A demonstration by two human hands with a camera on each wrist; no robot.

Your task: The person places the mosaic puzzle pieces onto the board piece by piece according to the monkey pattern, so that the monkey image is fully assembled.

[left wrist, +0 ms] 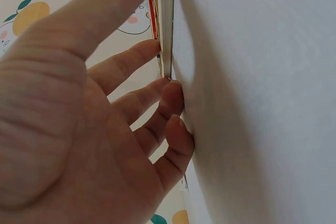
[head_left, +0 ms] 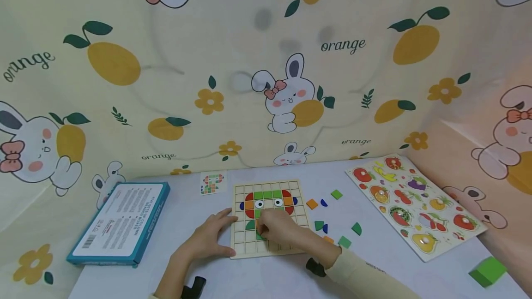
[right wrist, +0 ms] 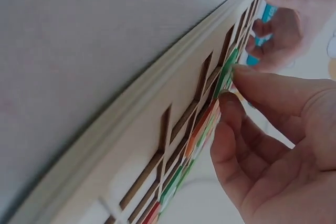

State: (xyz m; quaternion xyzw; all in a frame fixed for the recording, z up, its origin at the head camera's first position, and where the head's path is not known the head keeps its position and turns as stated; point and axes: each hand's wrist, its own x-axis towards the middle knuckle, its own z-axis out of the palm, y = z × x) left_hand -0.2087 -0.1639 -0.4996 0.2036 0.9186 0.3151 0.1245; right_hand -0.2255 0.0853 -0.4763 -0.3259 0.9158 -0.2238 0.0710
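A wooden grid board point(head_left: 243, 249) lies on the table, with coloured pieces forming a face with two round eyes point(head_left: 259, 204). My left hand point(head_left: 209, 236) is at the board's left side, fingers spread; in the left wrist view its fingertips point(left wrist: 152, 47) touch the board's edge point(left wrist: 166, 24). Over the lower middle of the grid, my right hand point(head_left: 279, 226) pinches a green piece point(right wrist: 227, 74) between thumb and index finger, right at the cells. The piece's full outline is hidden by the fingers. An orange piece point(right wrist: 199, 129) sits in the grid beside it.
Loose pieces lie right of the board, among them a green square point(head_left: 336, 194), an orange square point(head_left: 311, 204) and a green quarter-round point(head_left: 356, 228). A pattern card point(head_left: 213, 182) is behind; a blue box point(head_left: 120, 223) stands left. Rightward are a fruit puzzle board point(head_left: 415, 206) and a green block point(head_left: 487, 272).
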